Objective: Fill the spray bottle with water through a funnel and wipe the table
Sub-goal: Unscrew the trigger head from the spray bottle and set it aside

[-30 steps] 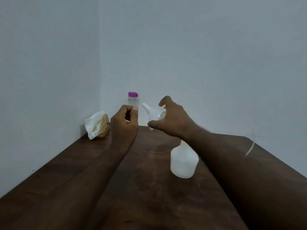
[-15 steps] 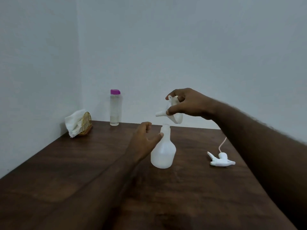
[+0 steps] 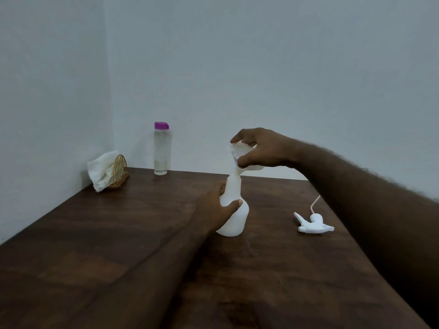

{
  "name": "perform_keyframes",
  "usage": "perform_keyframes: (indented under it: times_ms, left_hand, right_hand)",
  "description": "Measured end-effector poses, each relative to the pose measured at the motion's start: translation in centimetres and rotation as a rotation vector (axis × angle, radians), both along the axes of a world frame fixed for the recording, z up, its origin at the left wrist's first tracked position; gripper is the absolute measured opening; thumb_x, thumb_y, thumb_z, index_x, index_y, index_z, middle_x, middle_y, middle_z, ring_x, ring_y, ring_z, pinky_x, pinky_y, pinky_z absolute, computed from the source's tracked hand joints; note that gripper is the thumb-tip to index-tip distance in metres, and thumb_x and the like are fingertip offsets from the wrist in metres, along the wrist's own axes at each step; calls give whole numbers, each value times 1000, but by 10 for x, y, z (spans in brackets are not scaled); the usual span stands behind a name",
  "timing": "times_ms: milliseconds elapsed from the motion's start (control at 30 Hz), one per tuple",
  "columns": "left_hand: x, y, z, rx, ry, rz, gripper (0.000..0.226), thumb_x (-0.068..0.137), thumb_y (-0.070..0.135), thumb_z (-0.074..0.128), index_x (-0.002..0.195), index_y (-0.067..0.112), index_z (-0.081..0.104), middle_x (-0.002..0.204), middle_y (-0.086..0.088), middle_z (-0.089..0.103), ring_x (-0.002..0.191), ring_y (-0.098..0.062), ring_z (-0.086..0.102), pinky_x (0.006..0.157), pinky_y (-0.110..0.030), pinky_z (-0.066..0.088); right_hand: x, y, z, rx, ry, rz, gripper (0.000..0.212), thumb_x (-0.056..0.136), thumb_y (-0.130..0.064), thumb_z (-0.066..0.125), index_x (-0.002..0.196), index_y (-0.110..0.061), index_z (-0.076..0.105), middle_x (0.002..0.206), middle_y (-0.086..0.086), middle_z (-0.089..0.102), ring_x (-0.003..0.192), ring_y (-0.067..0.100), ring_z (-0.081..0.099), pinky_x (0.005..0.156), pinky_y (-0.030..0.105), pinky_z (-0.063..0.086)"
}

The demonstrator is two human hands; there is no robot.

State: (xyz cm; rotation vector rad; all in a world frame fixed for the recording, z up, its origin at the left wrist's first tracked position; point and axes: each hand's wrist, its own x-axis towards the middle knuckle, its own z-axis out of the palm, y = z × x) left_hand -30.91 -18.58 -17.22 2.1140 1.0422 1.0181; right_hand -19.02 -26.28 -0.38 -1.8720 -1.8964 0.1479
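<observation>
From my seat I see my left hand curled round the shoulder of the white spray bottle, thumb on the near side and fingers on the far side. The bottle stands upright near the middle of the brown table, its top off. My right hand hovers over it and pinches the rim of the white funnel between thumb and curled fingers. The funnel's spout points down and meets the bottle's neck; I cannot tell how far in it sits.

Half a second ago my left hand was loose beside the bottle and not gripping it, and the funnel hung tilted above the neck with its spout pointing left. Now the hand holds the bottle and the funnel is turned spout-down onto it.

The spray head with its tube lies on the table to the right. The water bottle with its purple cap stands by the far wall, with the napkins in their holder to its left.
</observation>
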Motion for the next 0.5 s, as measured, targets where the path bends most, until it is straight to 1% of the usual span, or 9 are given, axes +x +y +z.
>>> perform_keyframes:
  times_ms: [100,267,367,500]
  left_hand:
    - [3,3,0,-34,63,9,67,86,53,62,142,24,37,143,-1,49,123,-20,51,107,-35,41]
    - [3,5,-3,-42,71,-5,68,85,56,61,141,26,37,143,0,48,122,-19,50,108,-40,41]
    - [3,5,-6,-28,62,1,68,85,57,61,141,25,38,142,1,49,121,-19,51,107,-39,42]
    - [5,7,-9,-47,66,7,69,84,58,60,141,25,38,143,1,48,122,-19,50,108,-36,40]
  right_hand:
    - [-7,7,-3,-23,-28,29,55,76,-25,71,128,-37,60,123,-8,56,107,12,57,87,25,49]
    - [-13,21,-18,-15,7,48,48,79,-25,64,125,-38,65,129,-10,60,108,8,56,87,22,46]
    - [-13,29,-27,17,-20,39,46,83,-26,60,127,-37,63,136,-7,58,110,8,52,89,21,41]
    - [-12,33,-37,66,-64,14,48,86,-23,57,133,-33,59,136,-6,59,115,12,54,88,21,41]
